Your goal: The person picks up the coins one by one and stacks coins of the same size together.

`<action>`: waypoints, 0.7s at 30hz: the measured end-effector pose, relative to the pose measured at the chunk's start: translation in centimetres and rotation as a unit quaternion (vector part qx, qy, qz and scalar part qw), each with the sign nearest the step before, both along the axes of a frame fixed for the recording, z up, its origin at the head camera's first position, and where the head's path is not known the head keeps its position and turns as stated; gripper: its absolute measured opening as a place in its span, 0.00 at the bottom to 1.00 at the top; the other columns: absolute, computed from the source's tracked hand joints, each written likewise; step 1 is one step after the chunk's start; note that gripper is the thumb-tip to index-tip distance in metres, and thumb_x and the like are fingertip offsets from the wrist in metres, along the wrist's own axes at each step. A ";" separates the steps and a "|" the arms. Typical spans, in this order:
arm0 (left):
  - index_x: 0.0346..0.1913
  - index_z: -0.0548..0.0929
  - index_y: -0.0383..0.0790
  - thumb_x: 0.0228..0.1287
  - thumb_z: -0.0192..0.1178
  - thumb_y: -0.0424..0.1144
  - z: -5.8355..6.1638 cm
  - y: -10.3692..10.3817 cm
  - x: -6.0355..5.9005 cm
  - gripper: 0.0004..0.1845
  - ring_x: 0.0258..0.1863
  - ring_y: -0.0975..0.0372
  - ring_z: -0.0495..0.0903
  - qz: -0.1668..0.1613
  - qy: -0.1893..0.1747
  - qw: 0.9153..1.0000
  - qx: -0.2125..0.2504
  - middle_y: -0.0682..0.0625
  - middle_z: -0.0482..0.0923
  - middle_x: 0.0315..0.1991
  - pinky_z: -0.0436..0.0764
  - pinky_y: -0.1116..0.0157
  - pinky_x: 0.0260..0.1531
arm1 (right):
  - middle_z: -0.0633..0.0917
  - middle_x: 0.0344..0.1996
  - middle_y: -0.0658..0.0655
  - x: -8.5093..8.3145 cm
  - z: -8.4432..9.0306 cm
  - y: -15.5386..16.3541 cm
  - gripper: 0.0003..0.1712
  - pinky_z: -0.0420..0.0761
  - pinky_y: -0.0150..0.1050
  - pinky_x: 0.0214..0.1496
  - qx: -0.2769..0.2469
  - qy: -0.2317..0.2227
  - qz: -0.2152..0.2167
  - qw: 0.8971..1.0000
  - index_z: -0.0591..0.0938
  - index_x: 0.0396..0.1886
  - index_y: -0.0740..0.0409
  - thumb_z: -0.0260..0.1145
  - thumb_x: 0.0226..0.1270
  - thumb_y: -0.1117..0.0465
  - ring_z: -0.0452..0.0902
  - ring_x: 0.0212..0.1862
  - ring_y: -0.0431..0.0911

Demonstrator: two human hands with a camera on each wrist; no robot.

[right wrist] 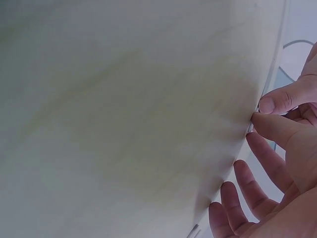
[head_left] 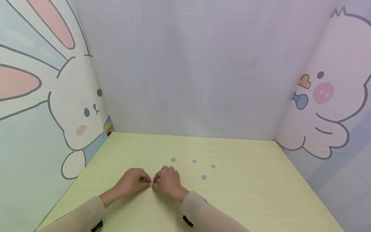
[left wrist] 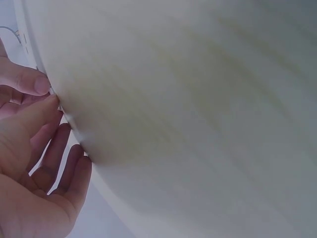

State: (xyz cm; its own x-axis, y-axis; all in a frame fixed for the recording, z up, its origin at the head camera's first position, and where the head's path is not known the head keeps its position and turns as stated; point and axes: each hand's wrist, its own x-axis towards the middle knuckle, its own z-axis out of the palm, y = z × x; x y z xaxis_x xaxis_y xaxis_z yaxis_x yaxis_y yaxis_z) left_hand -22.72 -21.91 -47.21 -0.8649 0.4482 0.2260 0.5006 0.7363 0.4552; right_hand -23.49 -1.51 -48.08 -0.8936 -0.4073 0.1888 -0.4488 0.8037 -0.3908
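Observation:
In the head view, a small silver-grey coin (head_left: 151,184) sits low over the table between both hands, its face mostly covered by fingertips. My left hand (head_left: 133,181) pinches its left side with thumb and forefinger. From the other side my right hand (head_left: 168,180) does the same, its thumb and forefinger at the coin's right edge. Both wrist views show the left hand (left wrist: 42,183) and right hand (right wrist: 277,173) meeting at the thumbs, the other fingertips down at the tabletop; the coin is nearly hidden there.
Beyond and right of the hands lie several more grey coins, spread apart: one coin (head_left: 173,159) at the back, a smaller coin (head_left: 194,161) beside it, another coin (head_left: 213,166) to the right, and a nearer coin (head_left: 204,177). Printed curtains (head_left: 188,71) enclose the pale yellow table (head_left: 255,193).

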 end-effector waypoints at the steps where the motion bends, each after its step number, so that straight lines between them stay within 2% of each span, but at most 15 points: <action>1: 0.35 0.93 0.51 0.59 0.80 0.39 0.0 0.0 0.0 0.05 0.37 0.65 0.85 0.001 0.000 1.000 0.000 0.63 0.88 0.34 0.84 0.61 0.43 | 0.79 0.33 0.44 0.0 0.0 0.0 0.03 0.68 0.36 0.35 0.000 0.000 0.000 1.000 0.95 0.28 0.39 0.82 0.59 0.51 0.68 0.35 0.42; 10: 0.35 0.93 0.53 0.58 0.81 0.40 -0.2 0.0 -0.2 0.06 0.39 0.66 0.86 0.012 -0.007 1.000 -0.009 0.65 0.88 0.34 0.84 0.60 0.44 | 0.79 0.33 0.45 0.0 0.0 0.0 0.03 0.69 0.36 0.35 0.006 0.002 -0.004 1.000 0.94 0.28 0.39 0.82 0.59 0.50 0.69 0.35 0.43; 21: 0.35 0.94 0.52 0.58 0.81 0.39 -0.4 0.1 -0.4 0.05 0.38 0.65 0.86 0.011 -0.007 1.000 -0.005 0.65 0.88 0.34 0.84 0.61 0.44 | 0.79 0.33 0.45 -0.1 0.0 0.0 0.03 0.70 0.37 0.36 0.003 -0.004 -0.005 1.000 0.94 0.28 0.40 0.82 0.58 0.51 0.70 0.36 0.43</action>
State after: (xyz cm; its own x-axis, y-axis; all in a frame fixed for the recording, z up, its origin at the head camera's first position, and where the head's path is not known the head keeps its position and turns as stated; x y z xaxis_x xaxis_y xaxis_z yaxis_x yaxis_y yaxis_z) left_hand -23.10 -21.76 -47.57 -0.8774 0.4316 0.2097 0.4783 0.7517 0.4540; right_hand -23.62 -1.51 -48.13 -0.8989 -0.4001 0.1788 -0.4380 0.8098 -0.3904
